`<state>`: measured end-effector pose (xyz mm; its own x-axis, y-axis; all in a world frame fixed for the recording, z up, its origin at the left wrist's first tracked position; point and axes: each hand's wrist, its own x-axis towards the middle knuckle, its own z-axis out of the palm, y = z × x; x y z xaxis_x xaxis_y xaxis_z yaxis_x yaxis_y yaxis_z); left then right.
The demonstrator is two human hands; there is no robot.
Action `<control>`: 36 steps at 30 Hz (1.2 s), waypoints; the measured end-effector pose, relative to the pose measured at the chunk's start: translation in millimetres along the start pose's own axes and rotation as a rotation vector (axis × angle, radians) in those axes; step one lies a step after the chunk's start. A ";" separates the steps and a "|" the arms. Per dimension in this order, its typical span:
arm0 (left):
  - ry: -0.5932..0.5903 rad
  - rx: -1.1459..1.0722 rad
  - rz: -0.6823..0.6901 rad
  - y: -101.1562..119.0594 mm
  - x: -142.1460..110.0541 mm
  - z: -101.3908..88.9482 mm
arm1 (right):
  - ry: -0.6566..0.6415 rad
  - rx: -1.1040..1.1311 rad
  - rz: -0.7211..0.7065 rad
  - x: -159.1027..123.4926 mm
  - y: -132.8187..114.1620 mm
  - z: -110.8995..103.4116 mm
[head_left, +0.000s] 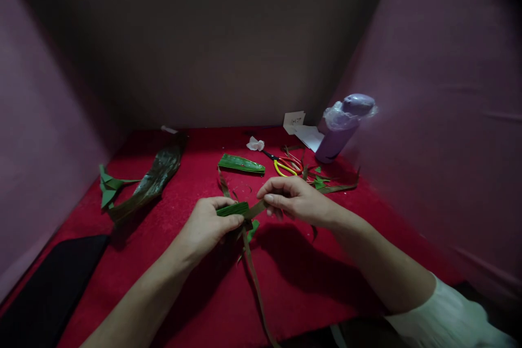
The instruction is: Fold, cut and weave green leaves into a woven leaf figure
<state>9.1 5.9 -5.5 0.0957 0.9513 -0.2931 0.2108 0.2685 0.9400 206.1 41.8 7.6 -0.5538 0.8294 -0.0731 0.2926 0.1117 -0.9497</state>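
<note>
- Left hand (207,227): its grip is closed, thumb on top, around a green leaf bundle (233,209) held over the middle of the tabletop (134,250).
- Right hand (297,199): its grip is pinched shut at the fingertips on the end of a flat brown strip (256,210) — the strip spans the gap between the two hands and meets the bundle by the left thumb.
- A long narrow strip (255,272) hangs from below the bundle toward the near edge; whether it joins the pinched one, I cannot tell.
- Just beyond the hands lies a glossy green leaf piece (241,163).
- Right of that piece are scissors (285,165) with one red and one yellow handle, their dark blades pointing toward a crumpled white tissue (255,144).
- Farther right, leaf scraps (320,180) are scattered near a purple container (336,141) — clear plastic wraps its top — with white paper (310,137) beside it.
- At left, a long dark leaf (161,174) lies by a folded green leaf (110,187).
- Nearer, a flat black object (59,283).
</note>
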 end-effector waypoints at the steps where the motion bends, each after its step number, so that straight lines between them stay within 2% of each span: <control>1: -0.007 -0.001 0.000 0.5 -0.5 -0.6 | -0.023 0.035 0.018 0.4 -0.3 -2.1; 7: -0.035 -0.024 -0.012 2.1 -2.7 -3.3 | -0.043 -0.176 0.017 1.4 9.9 -22.7; 11: -0.041 -0.041 -0.013 0.0 -0.9 -4.8 | -0.161 -0.015 0.059 1.7 10.8 -28.5; 13: -0.068 -0.076 -0.015 -2.1 0.7 -6.6 | -0.232 -0.018 0.046 0.4 6.0 -28.5; 15: -0.123 -0.132 -0.025 -4.1 1.9 -9.2 | -0.234 -0.171 -0.026 -2.9 -0.5 -26.6; 19: -0.214 -0.202 -0.036 -5.5 2.6 -14.1 | -0.116 -0.723 -0.234 -13.3 -9.8 -17.8; 22: -0.253 -0.197 -0.014 -5.9 3.0 -16.1 | 0.019 -1.165 -0.443 -18.9 -10.1 -14.5; 25: -0.251 -0.205 -0.016 -6.8 4.3 -16.4 | 0.037 -1.492 -0.693 -19.2 -7.3 -19.5; 28: -0.249 -0.216 -0.026 -7.2 5.0 -15.8 | 0.052 -1.642 -0.865 -15.3 -4.0 -27.0; 32: -0.257 -0.213 -0.026 -6.5 4.6 -15.4 | 0.146 -1.687 -0.916 -9.7 -1.5 -29.6; 36: -0.283 -0.221 -0.013 -5.6 4.4 -15.9 | 0.103 -1.697 -0.961 -8.2 -4.4 -28.3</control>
<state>-7.2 11.0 -9.2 0.3663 0.8762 -0.3131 0.0008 0.3362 0.9418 231.4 50.0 21.1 -0.9390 0.1980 0.2811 0.3304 0.7461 0.5781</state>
